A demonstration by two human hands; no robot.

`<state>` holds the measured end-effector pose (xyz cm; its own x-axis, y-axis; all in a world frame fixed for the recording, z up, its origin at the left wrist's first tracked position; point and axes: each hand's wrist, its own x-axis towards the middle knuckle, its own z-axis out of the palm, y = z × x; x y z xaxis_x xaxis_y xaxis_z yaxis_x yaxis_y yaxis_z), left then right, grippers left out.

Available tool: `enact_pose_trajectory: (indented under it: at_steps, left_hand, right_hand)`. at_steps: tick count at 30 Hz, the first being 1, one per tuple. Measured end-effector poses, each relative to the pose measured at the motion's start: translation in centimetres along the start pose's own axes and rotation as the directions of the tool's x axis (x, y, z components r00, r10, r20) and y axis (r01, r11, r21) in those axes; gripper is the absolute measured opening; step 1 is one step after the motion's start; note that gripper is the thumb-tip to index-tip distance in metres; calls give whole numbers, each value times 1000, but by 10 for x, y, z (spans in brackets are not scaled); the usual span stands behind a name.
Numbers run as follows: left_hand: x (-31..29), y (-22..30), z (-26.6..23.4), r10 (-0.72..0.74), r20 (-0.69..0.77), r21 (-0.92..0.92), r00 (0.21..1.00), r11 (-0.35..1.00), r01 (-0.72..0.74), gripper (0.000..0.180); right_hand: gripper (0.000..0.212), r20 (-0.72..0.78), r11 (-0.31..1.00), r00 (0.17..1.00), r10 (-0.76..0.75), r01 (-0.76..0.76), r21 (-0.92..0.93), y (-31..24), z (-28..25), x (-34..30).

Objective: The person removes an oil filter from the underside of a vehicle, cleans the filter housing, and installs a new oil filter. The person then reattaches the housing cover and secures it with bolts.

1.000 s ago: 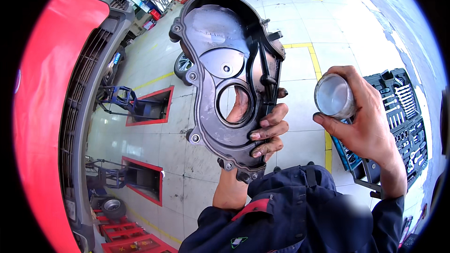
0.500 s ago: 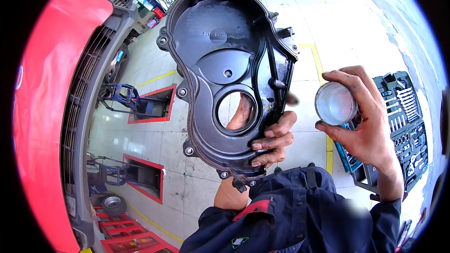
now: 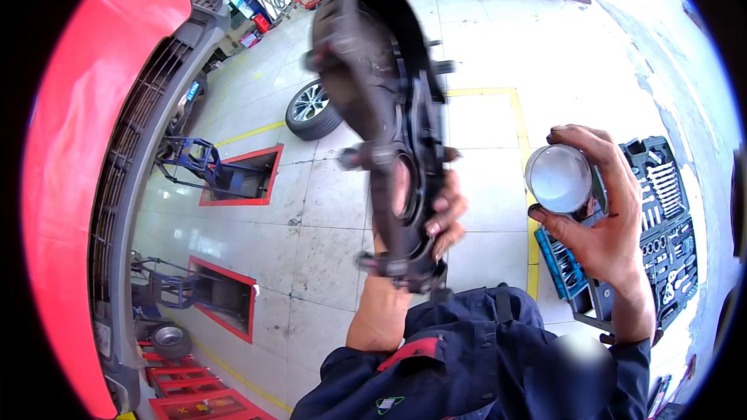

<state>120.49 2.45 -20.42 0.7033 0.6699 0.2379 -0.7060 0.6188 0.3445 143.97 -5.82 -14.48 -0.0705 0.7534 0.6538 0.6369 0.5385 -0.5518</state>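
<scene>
My left hand (image 3: 443, 218) grips the lower part of a black engine timing cover (image 3: 377, 120), its fingers wrapped over the right edge. Part of that hand shows through the cover's round hole. The cover stands upright and edge-on, smeared by motion, with bolts along its rim. Off to the right, my right hand (image 3: 615, 210) holds a small round see-through cup (image 3: 559, 179) between thumb and fingers. Whitish stuff shows in the cup; I cannot make out what it is. Cup and cover are well apart.
A red vehicle front (image 3: 101, 109) fills the left side. Red-framed floor pits (image 3: 241, 179) lie beyond it, and a wheel (image 3: 311, 109) lies on the tiles. An open tool case (image 3: 665, 225) and a blue tray of tools (image 3: 562, 264) sit at right.
My left hand has turned the cover from face-on to nearly edge-on, uncovering the wheel behind it. The cup in my right hand has tilted slightly and stays in nearly the same place.
</scene>
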Motion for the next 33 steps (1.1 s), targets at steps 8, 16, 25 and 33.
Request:
enact_pose_trajectory:
  at_steps: [8, 16, 25, 33]
  left_hand:
    - [6, 1, 15, 590, -277, 680, 758, 678, -280, 53]
    - [4, 3, 19, 682, -235, 702, 692, 612, -365, 33]
    - [-3, 3, 14, 746, -103, 766, 658, 482, -426, 31]
    - [-5, 3, 20, 838, 16, 881, 545, 246, -404, 33]
  right_hand:
    - [76, -154, 984, 988, 23, 4, 176, 8, -8, -11]
    - [80, -260, 989, 957, -132, 144, 25, -1, -12, -12]
    - [77, -329, 989, 938, -111, 138, 60, -5, -6, -19]
    - [79, -283, 975, 945, -165, 200, 99, -4, -6, -19]
